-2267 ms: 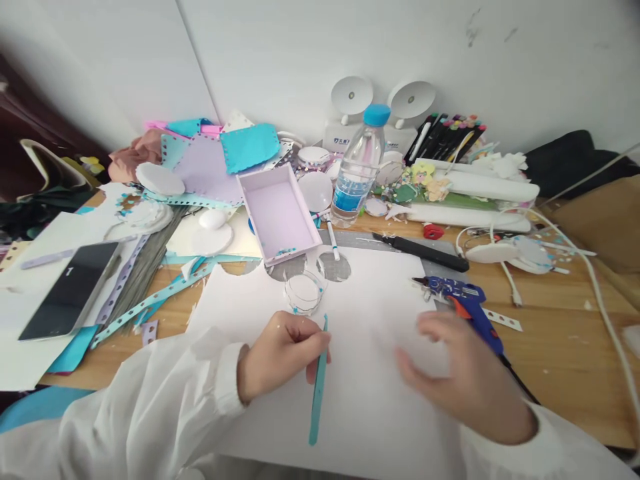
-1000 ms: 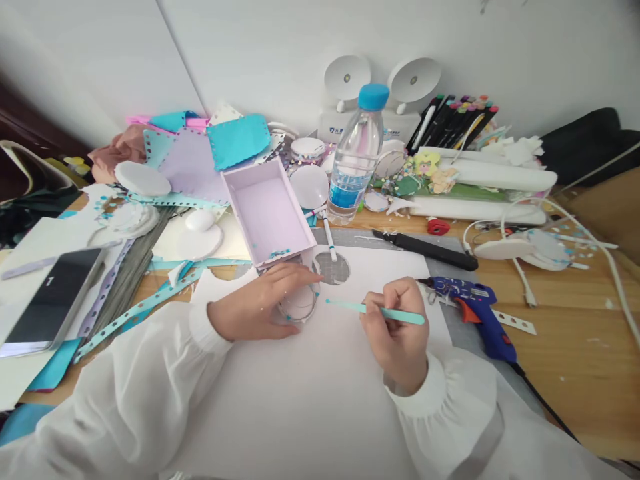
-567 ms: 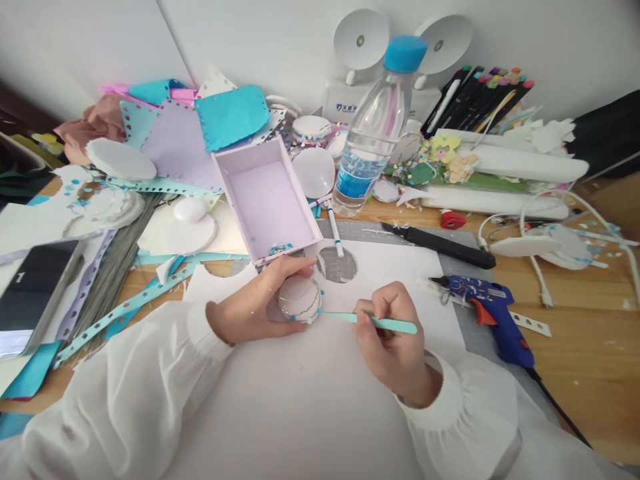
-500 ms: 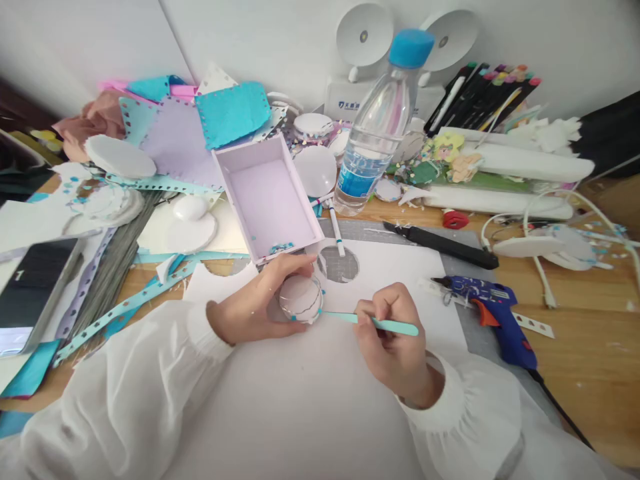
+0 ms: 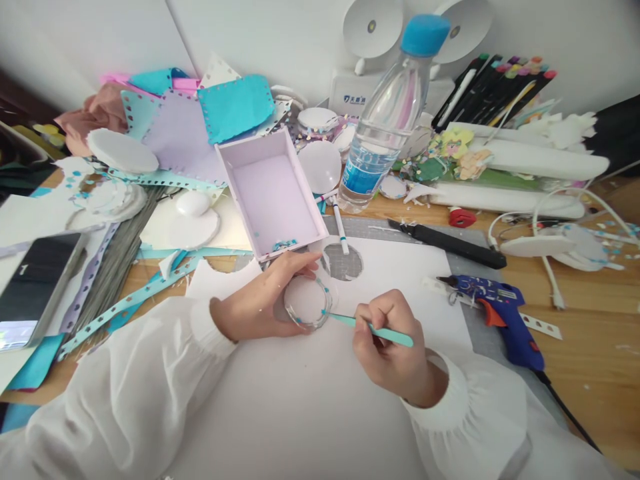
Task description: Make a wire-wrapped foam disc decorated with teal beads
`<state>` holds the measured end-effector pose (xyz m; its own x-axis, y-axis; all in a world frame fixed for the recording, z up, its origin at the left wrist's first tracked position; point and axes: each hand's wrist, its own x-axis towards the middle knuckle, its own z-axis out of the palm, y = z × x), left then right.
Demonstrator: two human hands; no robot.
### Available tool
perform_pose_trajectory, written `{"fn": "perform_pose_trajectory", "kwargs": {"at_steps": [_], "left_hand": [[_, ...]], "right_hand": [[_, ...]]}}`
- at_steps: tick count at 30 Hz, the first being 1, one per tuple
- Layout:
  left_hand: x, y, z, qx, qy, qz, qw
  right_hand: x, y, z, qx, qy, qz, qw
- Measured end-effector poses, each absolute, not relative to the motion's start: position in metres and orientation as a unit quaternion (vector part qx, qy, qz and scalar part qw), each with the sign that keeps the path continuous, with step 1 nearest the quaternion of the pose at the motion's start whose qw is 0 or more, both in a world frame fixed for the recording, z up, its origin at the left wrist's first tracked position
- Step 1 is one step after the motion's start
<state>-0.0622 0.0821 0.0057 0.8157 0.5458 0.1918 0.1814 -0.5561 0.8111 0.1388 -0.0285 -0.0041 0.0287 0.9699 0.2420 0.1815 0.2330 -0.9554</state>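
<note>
Low in the centre, my left hand curves its thumb and fingers round a small round white piece with tiny blue bits along its rim. My right hand pinches mint-green tweezers, whose tip touches the right rim of that piece at a blue bit. Just behind my left hand stands a lilac open box with a few small blue pieces at its near end. White paper with a round cut-out lies beyond the round piece.
A water bottle stands behind the box. On the right lie a blue glue gun and a black cutter. A phone rests at the left, near coloured sheets. Black markers stand at the back right.
The round piece has tilted and shifted slightly right in my left hand. My right hand's tweezers are angled more steeply, still at its rim. The whole view has shifted slightly.
</note>
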Motion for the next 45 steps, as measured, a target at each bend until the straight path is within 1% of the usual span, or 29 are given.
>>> {"fn": "perform_pose_trajectory", "kwargs": {"at_steps": [10,15,20,23,25,27,30,32,37,41,45], "left_hand": [[-0.061,0.083,0.008,0.866,0.218,0.197,0.406],[-0.061,0.084,0.009,0.871,0.221,0.187,0.398],[-0.062,0.085,0.009,0.869,0.217,0.190,0.402],[-0.062,0.084,0.008,0.841,0.222,0.212,0.445],[-0.063,0.083,0.009,0.797,0.202,0.251,0.511],[-0.063,0.083,0.010,0.736,0.176,0.280,0.590],[-0.062,0.083,0.014,0.649,0.157,0.274,0.692],[-0.062,0.082,0.016,0.609,0.143,0.269,0.732],[-0.061,0.081,0.018,0.585,0.137,0.260,0.756],[-0.061,0.079,0.018,0.618,0.148,0.275,0.721],[-0.060,0.077,0.017,0.655,0.139,0.292,0.683]], "right_hand": [[0.142,-0.028,-0.007,-0.490,-0.643,0.331,0.487],[0.142,-0.029,-0.004,-0.478,-0.614,0.352,0.520],[0.141,-0.030,-0.002,-0.479,-0.606,0.333,0.541],[0.139,-0.030,0.002,-0.462,-0.588,0.344,0.568],[0.140,-0.029,0.006,-0.460,-0.539,0.367,0.603],[0.144,-0.026,0.014,-0.458,-0.465,0.416,0.633],[0.154,-0.018,0.029,-0.430,-0.392,0.510,0.634],[0.161,-0.014,0.037,-0.404,-0.394,0.532,0.631],[0.160,-0.019,0.036,-0.409,-0.430,0.524,0.611],[0.149,-0.033,0.030,-0.393,-0.433,0.544,0.602],[0.141,-0.041,0.032,-0.405,-0.479,0.469,0.623]]}}
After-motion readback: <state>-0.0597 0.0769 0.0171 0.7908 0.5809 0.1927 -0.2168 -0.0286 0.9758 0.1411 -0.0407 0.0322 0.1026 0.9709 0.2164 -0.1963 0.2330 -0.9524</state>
